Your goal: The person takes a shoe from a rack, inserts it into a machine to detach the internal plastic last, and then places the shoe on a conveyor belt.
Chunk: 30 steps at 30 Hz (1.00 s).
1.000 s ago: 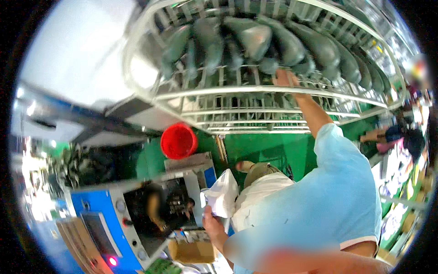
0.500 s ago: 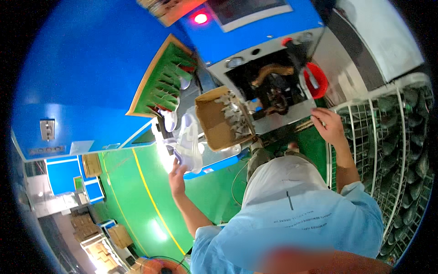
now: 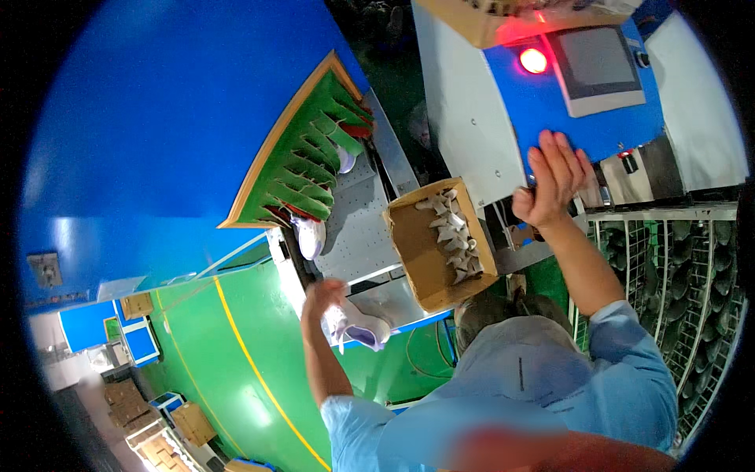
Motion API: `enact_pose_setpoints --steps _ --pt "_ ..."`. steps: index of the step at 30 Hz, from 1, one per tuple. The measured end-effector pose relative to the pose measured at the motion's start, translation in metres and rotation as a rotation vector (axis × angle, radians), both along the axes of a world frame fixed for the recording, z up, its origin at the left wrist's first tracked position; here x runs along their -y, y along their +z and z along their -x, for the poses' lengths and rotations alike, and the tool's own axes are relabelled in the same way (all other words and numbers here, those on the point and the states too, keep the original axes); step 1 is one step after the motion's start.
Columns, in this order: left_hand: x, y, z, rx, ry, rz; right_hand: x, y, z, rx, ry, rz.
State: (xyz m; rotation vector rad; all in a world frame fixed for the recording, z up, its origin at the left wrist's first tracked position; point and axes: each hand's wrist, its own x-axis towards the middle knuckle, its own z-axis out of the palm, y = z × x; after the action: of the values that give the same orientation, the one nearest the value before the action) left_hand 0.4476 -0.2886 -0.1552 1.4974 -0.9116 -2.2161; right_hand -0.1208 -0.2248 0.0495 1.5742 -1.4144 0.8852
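Observation:
My left hand is closed on a white shoe with a lavender lining, holding it off the near end of the conveyor. The shoe's opening faces toward me, and part of it is hidden behind my fingers. My right hand lies flat, fingers stretched, against the lower part of the machine's blue front panel. It holds nothing. Another white shoe is on the conveyor, by the mouth of a tunnel hung with green flaps.
An open cardboard box with several small whitish pieces stands between the conveyor and the machine. A red lamp glows beside a dark screen. At the right, wire racks hold many dark, shoe-shaped pieces.
My right hand has risen from the machine's front edge onto its blue panel, which now covers the opening seen before. The shoe in my left hand has turned and tipped toward me.

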Motion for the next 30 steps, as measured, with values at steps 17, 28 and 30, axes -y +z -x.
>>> enact_pose_setpoints --steps 17,28,30 --pt "0.088 -0.069 0.147 1.044 0.382 0.772 -0.002 -0.004 0.003 -0.105 0.005 0.022" --pt "-0.127 0.118 0.233 -0.43 0.655 0.503 -0.099 0.038 -0.046 0.574 0.646 -0.437" --pt "-0.167 0.12 0.259 -0.421 0.519 0.515 -0.116 0.021 -0.069 0.887 0.975 -0.748"
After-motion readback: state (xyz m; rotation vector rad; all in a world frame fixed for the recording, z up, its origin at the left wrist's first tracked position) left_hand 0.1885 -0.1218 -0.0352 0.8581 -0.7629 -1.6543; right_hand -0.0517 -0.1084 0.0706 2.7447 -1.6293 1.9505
